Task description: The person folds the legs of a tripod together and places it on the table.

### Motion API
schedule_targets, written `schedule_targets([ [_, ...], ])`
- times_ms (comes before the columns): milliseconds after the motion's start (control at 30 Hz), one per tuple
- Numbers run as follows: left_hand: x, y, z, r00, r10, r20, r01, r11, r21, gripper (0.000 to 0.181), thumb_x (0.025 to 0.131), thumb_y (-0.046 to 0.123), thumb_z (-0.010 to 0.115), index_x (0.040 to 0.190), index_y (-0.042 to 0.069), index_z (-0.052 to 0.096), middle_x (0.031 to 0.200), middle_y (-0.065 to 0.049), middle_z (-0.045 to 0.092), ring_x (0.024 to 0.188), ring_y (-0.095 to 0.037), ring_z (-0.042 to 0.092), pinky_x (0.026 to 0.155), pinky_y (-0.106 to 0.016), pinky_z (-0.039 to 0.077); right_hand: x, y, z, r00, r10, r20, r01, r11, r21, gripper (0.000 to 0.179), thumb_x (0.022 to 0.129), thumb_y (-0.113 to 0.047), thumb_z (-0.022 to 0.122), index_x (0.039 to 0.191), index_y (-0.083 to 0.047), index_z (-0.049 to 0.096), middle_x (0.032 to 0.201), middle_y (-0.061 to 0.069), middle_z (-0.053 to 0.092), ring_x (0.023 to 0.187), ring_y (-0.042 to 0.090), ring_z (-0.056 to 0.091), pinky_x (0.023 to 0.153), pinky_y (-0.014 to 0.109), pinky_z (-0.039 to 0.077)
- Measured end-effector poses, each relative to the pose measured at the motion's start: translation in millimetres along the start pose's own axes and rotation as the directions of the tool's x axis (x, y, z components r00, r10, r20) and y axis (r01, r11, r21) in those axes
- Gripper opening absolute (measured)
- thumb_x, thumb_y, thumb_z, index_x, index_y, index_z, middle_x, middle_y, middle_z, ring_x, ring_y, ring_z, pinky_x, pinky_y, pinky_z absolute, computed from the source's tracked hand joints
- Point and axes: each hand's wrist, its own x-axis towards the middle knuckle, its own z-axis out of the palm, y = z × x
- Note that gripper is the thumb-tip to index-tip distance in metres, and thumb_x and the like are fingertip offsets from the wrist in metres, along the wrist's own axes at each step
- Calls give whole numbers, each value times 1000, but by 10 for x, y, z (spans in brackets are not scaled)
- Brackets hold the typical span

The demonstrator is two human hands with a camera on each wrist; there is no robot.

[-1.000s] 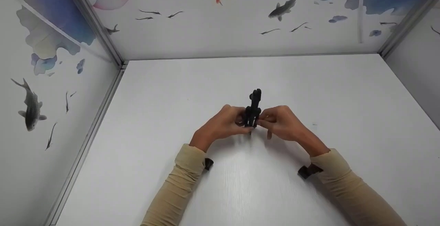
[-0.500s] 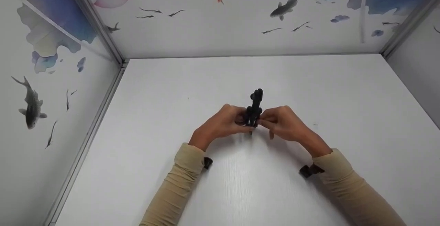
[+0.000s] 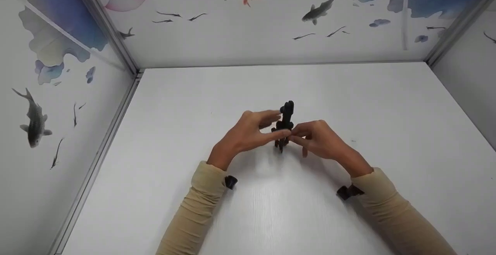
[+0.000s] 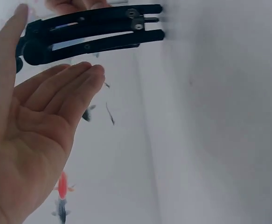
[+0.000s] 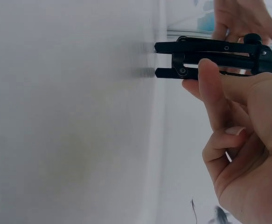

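A small black tripod [image 3: 287, 118] stands upright on the white table with its legs folded close together. My left hand [image 3: 248, 134] is beside it on the left, its fingers fairly straight and spread from the thumb, which reaches across in front of the tripod. In the left wrist view the palm of that hand [image 4: 38, 121] faces the tripod [image 4: 87, 33], and a gap shows below the fingertips' side of the legs. My right hand [image 3: 321, 140] pinches a tripod leg between thumb and index finger; the right wrist view shows this hand [image 5: 247, 140] close to the leg ends.
The white table [image 3: 186, 104] surrounds both hands. A wall with printed fish [image 3: 217, 42] rises behind it, and another wall [image 3: 35, 193] stands on the left. Dark wrist cameras [image 3: 231, 182] hang at both cuffs.
My left hand has loosened from the tripod's lower part and risen slightly, its fingers straightening. The right hand keeps its pinch on the leg, almost unmoved.
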Motion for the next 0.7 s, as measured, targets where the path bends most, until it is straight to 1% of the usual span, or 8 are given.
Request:
schedule_targets([
  [33,3,33,-10,998,27,-56,-26,999,23,64,100,55,75,151,18,65,148,-3,70,136,-16,68,113,-30,54,4,0,3,1000,1,1,-1,1000,-4,12,104,-10,73,113,-9,81,113,11,84,53,10,72,65,29,63],
  [100,20,96,-6,981,104,-164,-95,994,60,56,103,51,72,149,18,66,146,-3,71,137,-15,67,115,-30,53,10,-5,9,1000,14,2,-14,1000,-10,14,104,-10,73,116,-10,81,116,10,83,55,10,73,60,31,63],
  [167,50,149,27,948,196,-249,-176,979,101,49,105,44,71,147,18,69,142,0,74,136,-11,67,115,-29,52,12,-14,14,1000,28,1,-28,999,-27,15,104,-10,73,117,-11,81,118,9,83,56,9,73,57,32,61],
  [233,80,195,70,908,280,-313,-248,959,139,43,106,37,73,143,16,72,137,1,77,134,-9,69,115,-29,53,11,-25,19,1000,30,0,-30,998,-48,16,104,-10,73,118,-13,81,118,9,83,57,8,72,57,31,61],
  [300,94,229,110,874,331,-356,-296,943,151,40,104,32,75,140,15,74,133,2,78,131,-8,70,113,-28,53,11,-39,23,1000,22,-3,-22,997,-71,18,104,-10,73,120,-14,81,118,8,83,57,8,72,58,30,60],
  [400,102,262,142,840,361,-406,-330,933,147,40,100,27,81,138,15,75,130,2,80,126,-9,71,111,-28,55,11,-57,27,1000,10,-6,-10,996,-92,19,104,-11,74,121,-15,81,117,8,83,58,7,72,59,28,60],
  [533,96,302,139,818,371,-440,-347,928,137,41,97,23,85,136,16,77,118,3,82,112,-9,74,100,-29,58,12,-74,30,1000,11,-12,-13,994,-112,19,103,-12,75,121,-16,81,115,7,84,58,7,71,60,27,59],
  [700,92,338,123,816,381,-435,-363,923,127,39,95,21,86,133,16,78,110,2,83,101,-9,76,94,-28,60,-2,-77,30,1000,14,-24,-18,989,-149,17,103,-12,76,118,-16,82,112,5,84,58,5,69,59,26,58],
])
